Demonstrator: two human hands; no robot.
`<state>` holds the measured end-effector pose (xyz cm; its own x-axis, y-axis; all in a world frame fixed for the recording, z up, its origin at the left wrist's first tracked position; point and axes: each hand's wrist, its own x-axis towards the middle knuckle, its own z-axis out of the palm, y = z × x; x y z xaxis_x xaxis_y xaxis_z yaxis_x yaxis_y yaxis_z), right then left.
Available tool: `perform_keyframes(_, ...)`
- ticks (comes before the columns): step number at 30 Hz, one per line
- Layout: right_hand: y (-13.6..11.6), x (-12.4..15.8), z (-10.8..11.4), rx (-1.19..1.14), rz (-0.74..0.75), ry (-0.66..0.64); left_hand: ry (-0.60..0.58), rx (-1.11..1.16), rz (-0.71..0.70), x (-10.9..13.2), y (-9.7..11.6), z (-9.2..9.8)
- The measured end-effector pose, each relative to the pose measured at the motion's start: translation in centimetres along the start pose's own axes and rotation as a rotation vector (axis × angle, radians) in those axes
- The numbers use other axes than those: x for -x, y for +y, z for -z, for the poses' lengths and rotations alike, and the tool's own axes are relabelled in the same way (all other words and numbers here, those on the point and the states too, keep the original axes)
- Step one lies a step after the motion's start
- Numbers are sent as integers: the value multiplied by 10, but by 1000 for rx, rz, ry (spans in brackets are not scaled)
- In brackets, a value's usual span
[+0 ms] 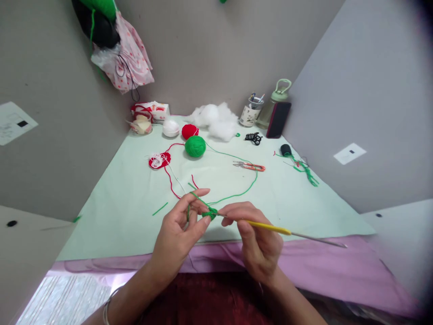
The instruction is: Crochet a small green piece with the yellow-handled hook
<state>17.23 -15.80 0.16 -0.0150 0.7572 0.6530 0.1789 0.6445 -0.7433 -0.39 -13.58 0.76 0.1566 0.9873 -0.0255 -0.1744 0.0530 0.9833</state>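
My left hand pinches a small piece of green crochet, with green yarn running over its raised index finger. My right hand grips a crochet hook with a yellow handle; its near metal end points off to the right. The hook's other tip reaches the green piece, but whether it passes through a stitch is too small to tell. From the green yarn ball, a strand loops around the right side of the table toward my left hand. Red and white strands lead from a red round piece toward my hands.
Orange-handled thread snips lie beyond my hands. Behind are a red yarn ball, a white yarn ball and white stuffing. A pen cup, green bottle, phone and black hair clip stand or lie back right.
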Motion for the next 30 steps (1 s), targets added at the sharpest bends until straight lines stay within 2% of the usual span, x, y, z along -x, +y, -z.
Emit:
perform_keyframes(8,-2,0,1,93,69,-66,27,-181,-138,4,2,1)
perform_keyframes(12,1,-1,-1,21,33,0,72,-225,-212,8,-2,1)
perform_keyframes(15,5,-1,-2,91,89,8,108,-189,-230,10,-6,-2)
perform_keyframes(18,8,3,-3,374,264,-57,87,12,-107,8,-5,-5)
perform_keyframes(21,11,8,-4,567,386,-92,-44,301,135,3,1,-5)
perform_keyframes(23,11,9,-4,472,336,-41,-126,428,278,-1,5,-3)
perform_keyframes(25,10,7,-3,257,172,30,-144,500,352,-5,9,0)
perform_keyframes(28,7,1,-4,-99,-88,135,-113,520,325,-7,12,3)
perform_keyframes(30,7,-4,-5,-258,-160,164,-118,470,280,-7,10,3)
